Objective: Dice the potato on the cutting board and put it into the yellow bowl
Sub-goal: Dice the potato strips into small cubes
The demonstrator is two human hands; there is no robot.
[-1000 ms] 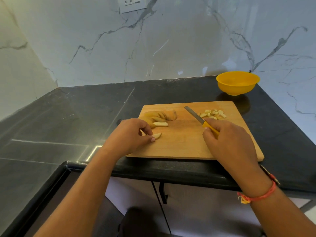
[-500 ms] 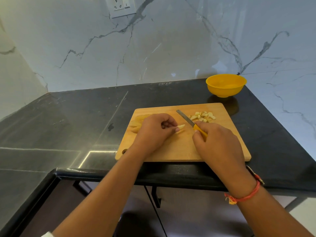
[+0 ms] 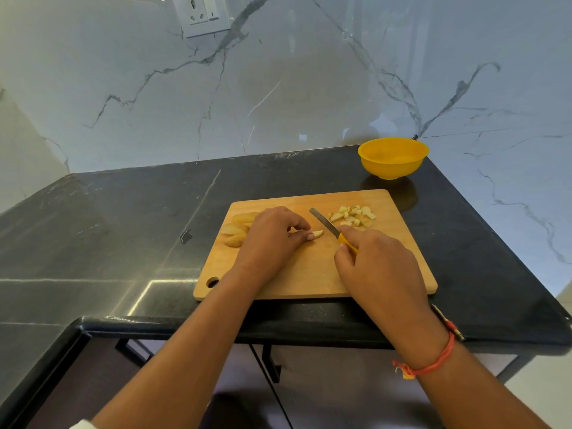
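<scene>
– On the cutting board [image 3: 309,274], I've got L hand [image 3: 269,239] curled, fingertips pinching a potato wedge [image 3: 317,234] flat.
– R hand?
– R hand [image 3: 377,264] wrapped round the yellow-handled knife [image 3: 325,221], blade just right of that wedge. Diced pieces [image 3: 353,215] at far right of board, uncut wedges [image 3: 235,232] left of L hand. Yellow bowl [image 3: 392,162] on counter beyond the board, not touching.

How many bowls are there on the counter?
1: the bowl stands at the far right of the counter, behind the board. No other shows.
</scene>
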